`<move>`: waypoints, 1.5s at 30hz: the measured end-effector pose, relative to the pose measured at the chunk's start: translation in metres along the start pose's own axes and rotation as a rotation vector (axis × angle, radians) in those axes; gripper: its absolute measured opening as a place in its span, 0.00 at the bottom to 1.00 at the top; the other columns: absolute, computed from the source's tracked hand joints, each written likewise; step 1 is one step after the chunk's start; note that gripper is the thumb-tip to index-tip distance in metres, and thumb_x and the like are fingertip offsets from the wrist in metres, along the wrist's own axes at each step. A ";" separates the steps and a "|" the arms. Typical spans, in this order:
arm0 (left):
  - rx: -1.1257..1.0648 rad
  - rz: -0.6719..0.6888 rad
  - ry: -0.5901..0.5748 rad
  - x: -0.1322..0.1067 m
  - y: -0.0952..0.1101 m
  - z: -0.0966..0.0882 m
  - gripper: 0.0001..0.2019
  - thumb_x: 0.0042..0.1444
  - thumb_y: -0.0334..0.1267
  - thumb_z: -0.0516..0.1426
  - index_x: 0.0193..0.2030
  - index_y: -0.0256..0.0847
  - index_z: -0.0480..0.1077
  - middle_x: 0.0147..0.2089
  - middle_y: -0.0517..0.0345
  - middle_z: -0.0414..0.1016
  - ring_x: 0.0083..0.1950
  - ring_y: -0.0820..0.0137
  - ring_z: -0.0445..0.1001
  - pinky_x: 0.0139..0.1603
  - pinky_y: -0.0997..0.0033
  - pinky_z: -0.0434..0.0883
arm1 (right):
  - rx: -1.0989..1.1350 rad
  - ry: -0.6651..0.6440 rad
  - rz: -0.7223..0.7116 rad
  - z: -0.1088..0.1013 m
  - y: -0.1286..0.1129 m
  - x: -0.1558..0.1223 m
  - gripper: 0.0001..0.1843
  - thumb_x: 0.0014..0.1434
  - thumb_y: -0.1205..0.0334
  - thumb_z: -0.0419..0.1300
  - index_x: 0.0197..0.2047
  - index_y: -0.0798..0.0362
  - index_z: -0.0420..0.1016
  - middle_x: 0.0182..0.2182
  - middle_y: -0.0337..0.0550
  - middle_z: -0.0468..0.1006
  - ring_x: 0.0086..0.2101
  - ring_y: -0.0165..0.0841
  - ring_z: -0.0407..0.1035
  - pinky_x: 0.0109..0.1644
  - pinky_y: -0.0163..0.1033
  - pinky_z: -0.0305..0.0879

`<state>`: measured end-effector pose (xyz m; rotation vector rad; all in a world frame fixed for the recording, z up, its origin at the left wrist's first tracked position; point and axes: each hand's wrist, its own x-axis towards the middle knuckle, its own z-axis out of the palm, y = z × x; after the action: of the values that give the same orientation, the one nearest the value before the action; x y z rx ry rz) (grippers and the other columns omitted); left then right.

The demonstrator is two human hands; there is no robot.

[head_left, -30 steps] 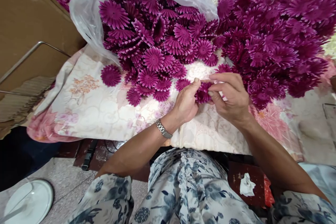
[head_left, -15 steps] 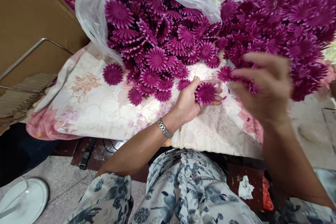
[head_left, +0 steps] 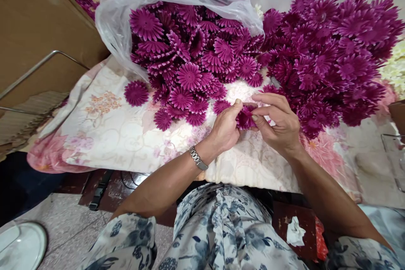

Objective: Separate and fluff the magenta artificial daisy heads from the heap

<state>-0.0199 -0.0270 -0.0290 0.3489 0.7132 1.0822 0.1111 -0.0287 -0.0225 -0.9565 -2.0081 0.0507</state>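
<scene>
My left hand, with a metal watch band on its wrist, is closed round a purple artificial flower above the table. From the right, my right hand reaches in, thumb and forefinger pinching at this flower's petals. Part of the flower is hidden by the fingers. Just behind my hands lies a pile of loose purple flower heads, spilling from a clear plastic bag. A single flower head lies apart on the left.
A large heap of purple flowers stands at the back right, with white flowers beyond. The table wears a floral cloth. A cardboard box is at the left. Crumpled tissue lies low on the right.
My right hand has moved left from the big flower heap to the flower in my left hand and now pinches its petals. My left hand stays about where it was.
</scene>
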 end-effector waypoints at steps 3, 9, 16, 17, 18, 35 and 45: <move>0.006 -0.035 -0.045 -0.001 0.002 -0.001 0.16 0.62 0.44 0.52 0.32 0.35 0.74 0.30 0.52 0.78 0.33 0.68 0.77 0.35 0.69 0.74 | -0.087 0.090 0.032 -0.027 0.006 0.012 0.04 0.58 0.65 0.59 0.33 0.48 0.75 0.42 0.46 0.81 0.44 0.39 0.75 0.47 0.50 0.73; -0.036 -0.126 -0.141 -0.004 0.009 -0.001 0.24 0.65 0.47 0.42 0.37 0.33 0.74 0.30 0.47 0.78 0.30 0.66 0.78 0.33 0.66 0.74 | -0.776 0.257 -0.012 -0.117 0.083 0.040 0.12 0.48 0.63 0.67 0.37 0.56 0.82 0.41 0.57 0.81 0.43 0.54 0.75 0.47 0.63 0.68; -0.199 -0.181 -0.090 -0.003 0.013 0.007 0.22 0.67 0.40 0.42 0.32 0.31 0.72 0.27 0.52 0.75 0.24 0.75 0.72 0.27 0.77 0.68 | -0.297 -0.084 -0.231 -0.035 0.026 0.012 0.09 0.53 0.60 0.66 0.38 0.52 0.78 0.48 0.50 0.77 0.51 0.45 0.70 0.53 0.53 0.71; -0.217 -0.172 -0.054 -0.004 0.012 0.008 0.20 0.66 0.38 0.44 0.31 0.32 0.72 0.26 0.54 0.74 0.23 0.77 0.70 0.25 0.79 0.66 | -0.268 -0.113 -0.237 -0.017 0.018 0.007 0.05 0.54 0.61 0.65 0.36 0.51 0.77 0.48 0.48 0.77 0.51 0.44 0.70 0.53 0.52 0.70; -0.228 -0.164 -0.017 -0.004 0.011 0.009 0.19 0.66 0.37 0.46 0.30 0.32 0.72 0.25 0.55 0.73 0.23 0.78 0.69 0.24 0.80 0.65 | -0.238 -0.114 -0.232 -0.004 0.013 0.002 0.02 0.55 0.64 0.63 0.34 0.51 0.76 0.47 0.47 0.77 0.52 0.43 0.69 0.53 0.51 0.70; 0.040 -0.103 -0.019 -0.005 0.010 0.003 0.21 0.66 0.43 0.45 0.35 0.32 0.74 0.30 0.47 0.78 0.28 0.70 0.76 0.28 0.72 0.69 | -0.298 0.235 -0.148 -0.066 0.042 0.023 0.07 0.54 0.70 0.63 0.35 0.49 0.76 0.44 0.46 0.79 0.47 0.42 0.72 0.52 0.52 0.70; -0.007 -0.114 -0.097 -0.007 0.015 0.010 0.22 0.66 0.41 0.42 0.40 0.31 0.74 0.33 0.45 0.79 0.32 0.68 0.78 0.35 0.68 0.75 | -0.449 0.070 -0.122 -0.070 0.044 0.021 0.07 0.56 0.62 0.63 0.39 0.51 0.76 0.46 0.49 0.78 0.49 0.41 0.71 0.52 0.50 0.70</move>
<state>-0.0257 -0.0258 -0.0102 0.3487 0.6353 0.9536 0.1819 -0.0057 0.0186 -1.0887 -2.0474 -0.5130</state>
